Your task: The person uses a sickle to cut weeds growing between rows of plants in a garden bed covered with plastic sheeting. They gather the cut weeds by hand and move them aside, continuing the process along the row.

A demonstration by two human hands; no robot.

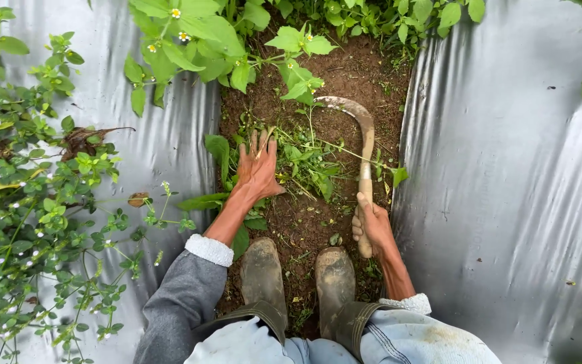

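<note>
My left hand lies spread, fingers apart, on low green weeds growing from the bare soil strip. My right hand grips the wooden handle of a sickle. Its curved, dirt-caked blade arcs up and to the left over the weeds, tip near a leafy stem. Both hands are soiled, and grey sleeves with white cuffs cover my forearms.
Silver plastic mulch sheets cover the raised beds on both sides of the soil furrow. Leafy plants with small white flowers spill over the left sheet and the top. My two muddy rubber boots stand on the soil below my hands.
</note>
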